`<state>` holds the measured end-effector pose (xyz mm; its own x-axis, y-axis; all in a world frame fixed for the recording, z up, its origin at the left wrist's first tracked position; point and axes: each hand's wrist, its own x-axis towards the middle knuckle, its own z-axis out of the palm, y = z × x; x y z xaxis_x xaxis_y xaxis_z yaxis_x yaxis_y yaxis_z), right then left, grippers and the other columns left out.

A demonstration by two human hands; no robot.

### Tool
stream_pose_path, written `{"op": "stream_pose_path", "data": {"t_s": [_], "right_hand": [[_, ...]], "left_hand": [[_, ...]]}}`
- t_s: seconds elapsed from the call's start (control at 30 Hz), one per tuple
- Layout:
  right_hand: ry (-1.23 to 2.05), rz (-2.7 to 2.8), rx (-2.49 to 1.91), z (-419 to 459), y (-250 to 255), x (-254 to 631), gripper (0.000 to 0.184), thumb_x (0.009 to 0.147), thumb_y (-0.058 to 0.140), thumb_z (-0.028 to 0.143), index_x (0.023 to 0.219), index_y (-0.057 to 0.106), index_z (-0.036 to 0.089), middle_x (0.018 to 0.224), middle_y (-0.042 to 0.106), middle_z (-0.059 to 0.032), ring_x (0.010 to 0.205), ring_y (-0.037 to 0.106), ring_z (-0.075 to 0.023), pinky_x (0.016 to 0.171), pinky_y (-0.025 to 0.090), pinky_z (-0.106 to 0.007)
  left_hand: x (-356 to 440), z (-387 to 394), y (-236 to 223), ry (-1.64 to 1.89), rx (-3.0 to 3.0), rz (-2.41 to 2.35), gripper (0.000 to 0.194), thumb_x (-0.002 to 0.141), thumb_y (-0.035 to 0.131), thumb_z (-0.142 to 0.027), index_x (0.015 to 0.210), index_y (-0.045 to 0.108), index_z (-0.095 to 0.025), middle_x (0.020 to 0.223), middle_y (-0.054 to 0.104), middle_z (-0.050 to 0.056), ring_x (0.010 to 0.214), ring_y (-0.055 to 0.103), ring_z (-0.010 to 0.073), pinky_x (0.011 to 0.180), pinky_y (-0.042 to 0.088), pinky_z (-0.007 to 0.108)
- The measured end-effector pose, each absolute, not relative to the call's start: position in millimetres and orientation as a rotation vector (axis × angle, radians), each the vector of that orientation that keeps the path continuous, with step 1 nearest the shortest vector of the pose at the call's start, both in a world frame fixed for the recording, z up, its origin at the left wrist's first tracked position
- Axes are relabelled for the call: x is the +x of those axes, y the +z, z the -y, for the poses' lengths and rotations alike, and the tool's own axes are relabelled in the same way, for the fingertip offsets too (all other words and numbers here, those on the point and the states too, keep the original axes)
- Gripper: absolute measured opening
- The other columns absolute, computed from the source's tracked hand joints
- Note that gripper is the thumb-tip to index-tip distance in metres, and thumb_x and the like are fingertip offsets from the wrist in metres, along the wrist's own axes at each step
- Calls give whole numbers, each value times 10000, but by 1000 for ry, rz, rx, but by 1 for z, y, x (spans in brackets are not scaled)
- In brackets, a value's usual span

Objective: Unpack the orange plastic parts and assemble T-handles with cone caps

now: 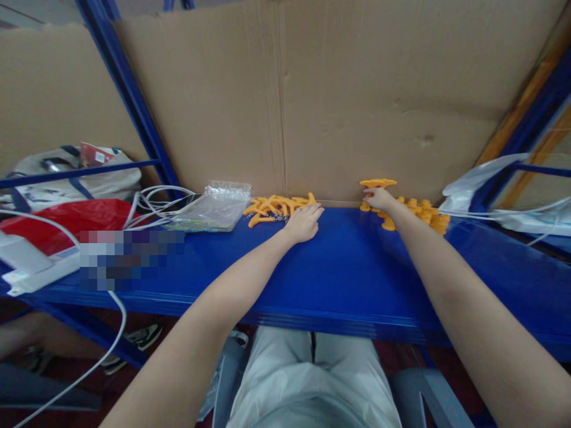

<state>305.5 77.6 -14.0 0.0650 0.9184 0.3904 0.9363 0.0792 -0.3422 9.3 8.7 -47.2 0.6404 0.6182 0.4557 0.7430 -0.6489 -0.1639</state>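
The glossy blue metal worktop (pixel 348 267) lies bare between the two forearms up to its near edge, while a creased brown cardboard sheet (pixel 339 101) closes off its far edge. The left hand (pixel 304 222) rests flat, fingers spread, touching a loose pile of orange plastic pieces (pixel 273 208); just left of it lies a clear plastic bag (pixel 214 208), contents unclear. The right hand (pixel 378 198) pinches a flat orange plastic piece (pixel 377 183) above a second orange heap (pixel 423 213).

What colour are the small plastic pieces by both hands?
Orange pieces, on the blue shelf, clearest in the head view.
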Motion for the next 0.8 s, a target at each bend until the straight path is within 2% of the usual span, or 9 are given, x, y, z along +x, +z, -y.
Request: {"op": "stream_pose_path", "data": {"t_s": [0.27, 0.4, 0.53, 0.63, 0.8], "right_hand": [[-44, 1878, -1915, -70, -9, 301, 501, 802, 566, 129, 1289, 686, 137, 1121, 757, -144, 1091, 707, -317, 1009, 540, -431], [-28, 1860, -1941, -70, -8, 301, 489, 808, 584, 121, 1285, 691, 132, 1126, 758, -151, 1079, 713, -325, 1012, 543, -439], [-23, 1854, -1935, -70, -7, 303, 465, 804, 594, 124, 1254, 705, 156, 1076, 773, -120, 1107, 706, -320, 1013, 549, -435], [-20, 1856, -1932, -70, -6, 304, 426, 813, 584, 123, 1216, 718, 158, 1053, 777, -121, 1134, 697, -323, 1041, 532, -452], [-26, 1836, -1916, -71, -5, 303, 391, 819, 587, 101, 1180, 726, 161, 1140, 758, -147, 1205, 664, -340, 1096, 486, -484]], "left_hand": [[7, -14, -51, -566, -2537, 1045, 545, 894, 445, -141, 1431, 541, -151, 1528, 524, 154, 1391, 513, 280, 1135, 442, 486], [8, -12, -49, -547, -2534, 1062, 530, 905, 440, -143, 1424, 543, -134, 1530, 521, 160, 1395, 509, 276, 1123, 451, 462], [9, -10, -48, -529, -2527, 1076, 523, 907, 441, -139, 1419, 543, -106, 1524, 520, 183, 1396, 509, 275, 1119, 452, 444], [8, -11, -49, -542, -2525, 1065, 519, 909, 437, -140, 1416, 549, -125, 1522, 526, 170, 1393, 512, 272, 1117, 457, 455], [7, -13, -50, -556, -2528, 1047, 522, 906, 447, -145, 1417, 551, -142, 1517, 534, 162, 1390, 517, 274, 1121, 458, 458]]}}
